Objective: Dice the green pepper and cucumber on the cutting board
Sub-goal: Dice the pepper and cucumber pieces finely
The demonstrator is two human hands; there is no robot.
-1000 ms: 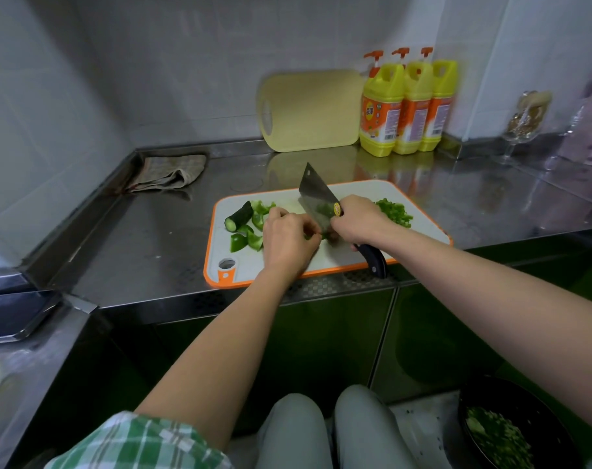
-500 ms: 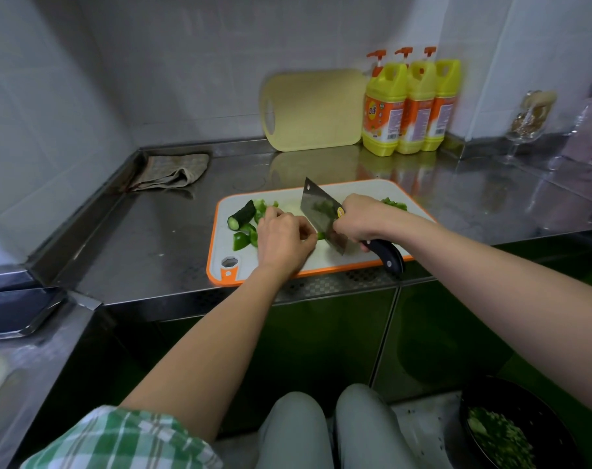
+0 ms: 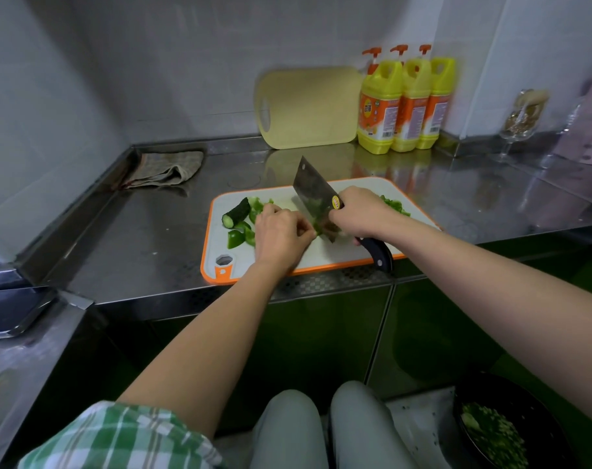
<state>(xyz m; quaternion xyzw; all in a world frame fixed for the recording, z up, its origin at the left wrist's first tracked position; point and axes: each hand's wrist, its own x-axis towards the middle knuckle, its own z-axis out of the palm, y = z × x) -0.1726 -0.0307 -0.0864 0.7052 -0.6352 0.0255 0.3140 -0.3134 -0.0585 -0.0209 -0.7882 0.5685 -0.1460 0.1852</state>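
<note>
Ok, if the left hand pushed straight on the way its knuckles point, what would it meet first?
The cleaver blade, it seems: the left hand holds down green pepper right beside it, with the right hand gripping that cleaver. Depth is unclear.

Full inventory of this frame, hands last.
counter: 1, steel, underneath
cutting board: 1, white/orange rim, counter front
cucumber: 1 piece, dark green, board left
pepper chunks: several, green, beside cucumber
diced pile: 1, green, board far right
cleaver: 1, steel, black handle, over board
spare board: 1, pale yellow, against wall
detergent bottles: 3, yellow, by wall
cloth: 1, grey-beige, back left
glass: 1, clear, far right
bowl: 1, black, lower right, holds diced greens
left hand: holds green piece at blade
right hand: grips cleaver handle
</note>
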